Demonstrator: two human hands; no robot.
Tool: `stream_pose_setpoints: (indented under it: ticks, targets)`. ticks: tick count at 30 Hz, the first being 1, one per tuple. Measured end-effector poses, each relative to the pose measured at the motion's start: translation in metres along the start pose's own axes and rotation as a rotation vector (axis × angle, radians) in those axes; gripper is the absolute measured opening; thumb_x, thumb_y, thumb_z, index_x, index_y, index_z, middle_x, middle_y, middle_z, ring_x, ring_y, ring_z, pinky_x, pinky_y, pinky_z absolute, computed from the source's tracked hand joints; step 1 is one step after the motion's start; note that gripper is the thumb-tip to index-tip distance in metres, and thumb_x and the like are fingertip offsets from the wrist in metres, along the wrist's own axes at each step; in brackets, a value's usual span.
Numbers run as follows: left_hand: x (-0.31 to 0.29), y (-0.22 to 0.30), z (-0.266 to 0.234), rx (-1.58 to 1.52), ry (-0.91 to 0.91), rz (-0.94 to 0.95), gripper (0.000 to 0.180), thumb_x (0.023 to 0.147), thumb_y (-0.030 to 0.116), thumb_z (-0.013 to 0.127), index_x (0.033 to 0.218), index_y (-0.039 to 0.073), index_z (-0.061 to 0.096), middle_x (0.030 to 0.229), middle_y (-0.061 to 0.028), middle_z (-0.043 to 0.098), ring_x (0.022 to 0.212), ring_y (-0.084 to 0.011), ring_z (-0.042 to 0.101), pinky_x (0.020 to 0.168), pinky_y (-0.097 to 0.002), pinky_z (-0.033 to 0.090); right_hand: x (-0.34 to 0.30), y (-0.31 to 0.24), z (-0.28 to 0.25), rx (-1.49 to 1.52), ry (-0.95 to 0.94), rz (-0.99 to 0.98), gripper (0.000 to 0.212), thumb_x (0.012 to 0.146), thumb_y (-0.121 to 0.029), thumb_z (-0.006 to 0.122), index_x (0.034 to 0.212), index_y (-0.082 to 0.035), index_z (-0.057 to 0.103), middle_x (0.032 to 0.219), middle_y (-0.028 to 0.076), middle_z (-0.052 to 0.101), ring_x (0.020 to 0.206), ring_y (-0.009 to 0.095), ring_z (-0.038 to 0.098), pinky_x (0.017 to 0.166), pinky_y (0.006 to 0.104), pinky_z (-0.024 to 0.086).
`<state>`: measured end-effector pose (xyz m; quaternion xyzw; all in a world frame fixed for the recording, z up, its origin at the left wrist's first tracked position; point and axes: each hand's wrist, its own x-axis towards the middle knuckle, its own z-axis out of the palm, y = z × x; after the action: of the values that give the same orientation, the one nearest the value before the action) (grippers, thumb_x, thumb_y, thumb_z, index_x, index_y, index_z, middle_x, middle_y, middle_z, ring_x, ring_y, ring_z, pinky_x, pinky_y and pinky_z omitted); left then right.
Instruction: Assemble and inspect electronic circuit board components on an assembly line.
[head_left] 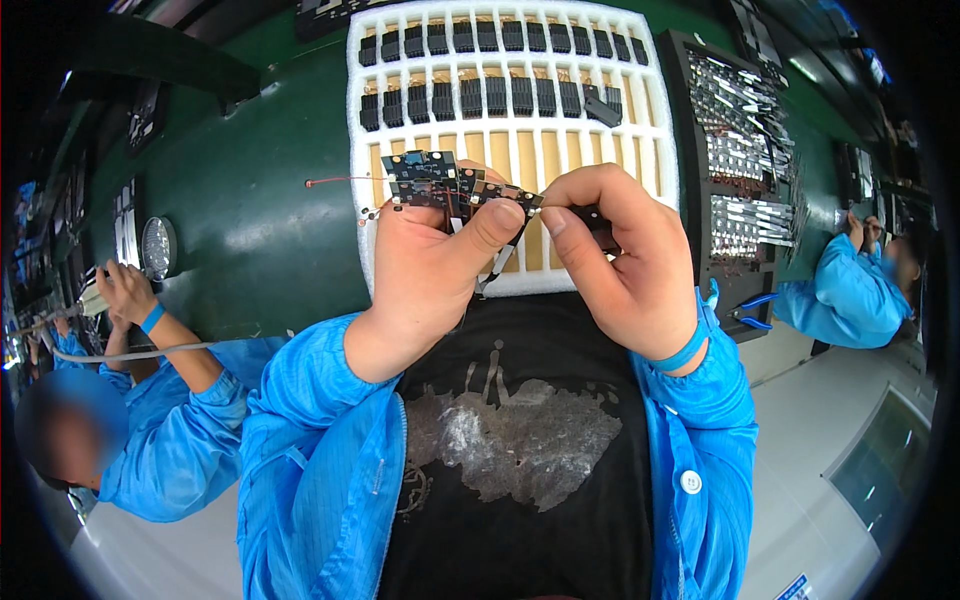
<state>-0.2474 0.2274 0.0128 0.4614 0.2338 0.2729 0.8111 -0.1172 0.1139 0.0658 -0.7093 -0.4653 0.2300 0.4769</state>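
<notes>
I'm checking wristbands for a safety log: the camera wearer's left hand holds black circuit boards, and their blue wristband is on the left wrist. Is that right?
Not quite: the wristband is on the wrong side. The head view shows the blue wristband on the wearer's right wrist. The left hand does hold the black circuit boards.

A round silvery object sits on the green table, blue-handled pliers at right.

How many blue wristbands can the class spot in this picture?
2: one blue wristband on the person's right wrist, another on a wrist of the co-worker at left. More may be hidden.
</notes>
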Motion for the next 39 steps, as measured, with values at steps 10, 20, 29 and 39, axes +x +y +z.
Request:
stream_pose_setpoints:
  ticks: [10, 20, 29, 39]
  targets:
    - [-0.0009, -0.0005, 0.001, 0.073, 0.005, 0.011, 0.027, 0.089, 0.024, 0.075, 0.094, 0.004, 0.059, 0.091, -0.0031, 0.062, 0.08, -0.0096, 0.057, 0.072, -0.025, 0.047, -0.0008, -0.0005, 0.0011, 0.015, -0.012, 0.013, 0.004, 0.088, -0.001, 0.061, 0.091, -0.001, 0.059, 0.076, 0.012, 0.062, 0.066, 0.027, 0.065, 0.058, 0.0333, 0.051]
    - [-0.0022, -0.0031, 0.0007, 0.072, 0.018, 0.017, 0.028, 0.089, 0.026, 0.074, 0.094, 0.003, 0.059, 0.086, -0.0033, 0.062, 0.076, -0.0113, 0.059, 0.069, -0.0251, 0.048, -0.0036, 0.0045, 0.0045, -0.005, -0.004, -0.035, 0.005, 0.087, -0.001, 0.061, 0.091, -0.002, 0.06, 0.075, 0.013, 0.061, 0.068, 0.032, 0.062, 0.06, 0.0367, 0.048]
    - [-0.0026, -0.0001, 0.0053, 0.048, 0.027, -0.024, 0.029, 0.091, 0.028, 0.072, 0.095, 0.003, 0.058, 0.084, -0.0021, 0.061, 0.075, -0.0105, 0.058, 0.067, -0.0246, 0.047, -0.0026, 0.0051, 0.0056, -0.035, 0.004, -0.064, 0.004, 0.087, -0.001, 0.061, 0.09, -0.002, 0.059, 0.076, 0.015, 0.061, 0.07, 0.035, 0.062, 0.061, 0.0396, 0.048]
    - [-0.0023, -0.0057, -0.0035, 0.067, 0.044, -0.032, 0.024, 0.091, 0.022, 0.073, 0.096, 0.002, 0.06, 0.085, -0.003, 0.063, 0.075, -0.0116, 0.06, 0.068, -0.0258, 0.049, 0.0005, 0.0062, 0.0089, -0.011, -0.001, -0.057, 0.004, 0.086, -0.001, 0.061, 0.09, -0.002, 0.06, 0.076, 0.015, 0.061, 0.07, 0.034, 0.062, 0.061, 0.0391, 0.048]
